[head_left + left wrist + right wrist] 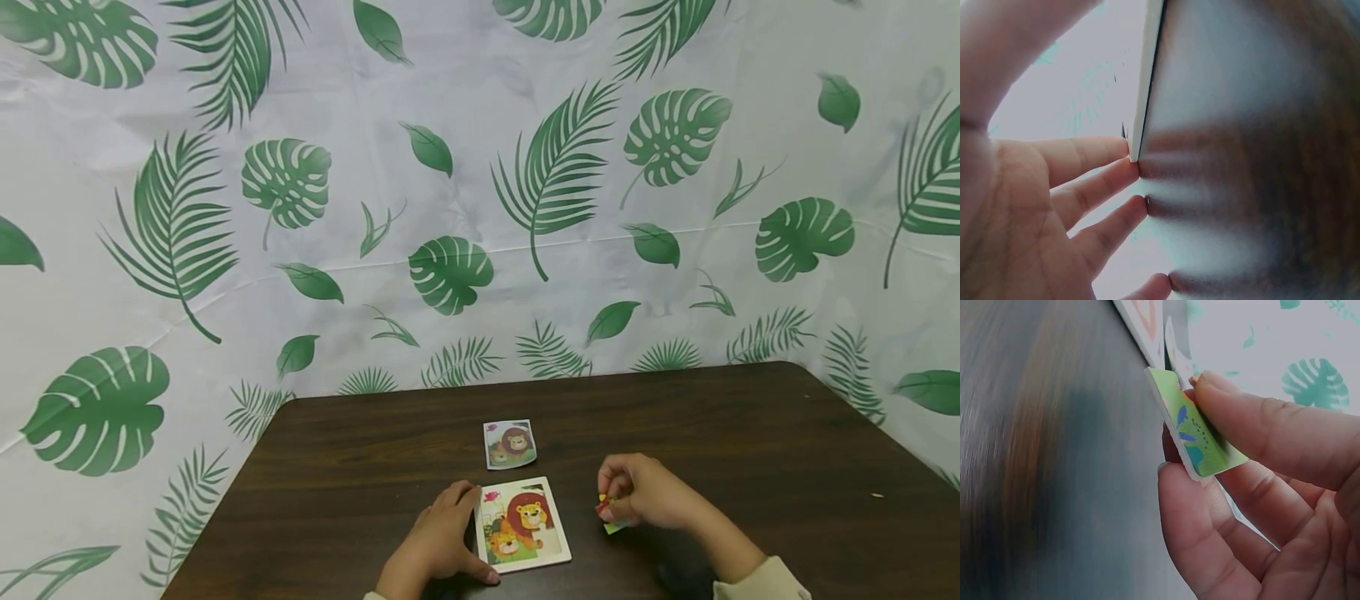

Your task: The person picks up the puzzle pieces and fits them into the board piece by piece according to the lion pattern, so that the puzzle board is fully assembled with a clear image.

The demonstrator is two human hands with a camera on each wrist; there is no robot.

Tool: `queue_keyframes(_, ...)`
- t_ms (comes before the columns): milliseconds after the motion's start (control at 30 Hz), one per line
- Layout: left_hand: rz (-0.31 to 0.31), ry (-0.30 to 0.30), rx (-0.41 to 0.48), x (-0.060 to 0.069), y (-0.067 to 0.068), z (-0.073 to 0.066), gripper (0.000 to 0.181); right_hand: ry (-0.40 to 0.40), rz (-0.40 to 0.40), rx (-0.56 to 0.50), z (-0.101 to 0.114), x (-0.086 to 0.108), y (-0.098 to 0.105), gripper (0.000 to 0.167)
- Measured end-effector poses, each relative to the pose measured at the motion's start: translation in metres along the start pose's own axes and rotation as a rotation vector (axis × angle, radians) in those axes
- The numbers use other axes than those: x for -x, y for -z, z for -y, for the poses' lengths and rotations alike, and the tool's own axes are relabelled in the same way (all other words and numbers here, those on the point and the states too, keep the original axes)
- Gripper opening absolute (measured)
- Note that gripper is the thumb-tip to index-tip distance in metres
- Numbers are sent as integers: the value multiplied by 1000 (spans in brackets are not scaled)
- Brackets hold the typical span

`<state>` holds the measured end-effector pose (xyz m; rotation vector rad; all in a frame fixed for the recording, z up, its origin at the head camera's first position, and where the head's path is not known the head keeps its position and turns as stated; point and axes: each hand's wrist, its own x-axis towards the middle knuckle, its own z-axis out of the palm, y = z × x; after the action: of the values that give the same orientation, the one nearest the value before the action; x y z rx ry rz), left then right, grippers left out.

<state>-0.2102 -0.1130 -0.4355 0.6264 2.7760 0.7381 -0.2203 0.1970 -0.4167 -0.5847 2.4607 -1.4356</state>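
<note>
A jigsaw puzzle board (565,550) with a pale rim lies on the table, showing a lion and a cub; a bare pale gap shows at its lower right. My left hand (442,537) rests beside it, thumb at the near edge and fingers at the left side. In the left wrist view those fingers (1110,194) are fairly straight, two tips touching the board's corner (1137,147). To the right of the board, my right hand (648,493) pinches a green puzzle piece (1207,440) with blue leaf marks, held between thumb and fingers above the table.
A small picture card (510,445) of the same lion scene lies just beyond the board. The dark wooden table (360,467) reaches back to a leaf-printed cloth (450,200). A tiny pale scrap (877,496) lies on the right.
</note>
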Motion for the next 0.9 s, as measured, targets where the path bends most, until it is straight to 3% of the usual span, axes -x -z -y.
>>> queue_keyframes(367,2,0,0,0,1,0,102,-9,28,-17,14,-16,-25,22)
queue_keyframes(900,12,10,11,0,1,0,102,30,-9,25,12,-30,-51,25)
